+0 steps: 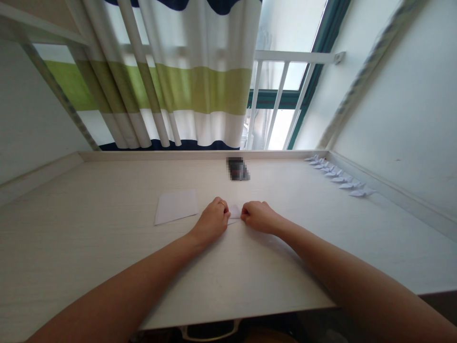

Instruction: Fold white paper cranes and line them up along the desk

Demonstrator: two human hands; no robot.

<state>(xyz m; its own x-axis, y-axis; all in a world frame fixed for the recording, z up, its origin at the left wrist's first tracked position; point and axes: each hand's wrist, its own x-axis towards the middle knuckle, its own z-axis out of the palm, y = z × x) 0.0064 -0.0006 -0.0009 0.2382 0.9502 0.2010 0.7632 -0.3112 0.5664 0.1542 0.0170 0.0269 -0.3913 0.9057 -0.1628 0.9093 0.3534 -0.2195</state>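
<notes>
Between my two hands lies a small folded piece of white paper [234, 211] on the pale wooden desk [221, 281]. My left hand [216, 216], with a ring on one finger, is closed on the paper's left side. On its right side my right hand [259, 216] is closed too, fingers curled at the edge. Both hands hide parts of the paper, so its full folded shape does not show. Just left of my left hand a flat white sheet or stack of paper [176, 207] rests on the desk.
Behind my hands sits a dark, pixelated object [238, 169]. Several folded white paper figures [342, 179] stand in a row along the right wall. A raised ledge [160, 156] runs along the desk's back, below a striped curtain [203, 90] and white window bars [276, 90].
</notes>
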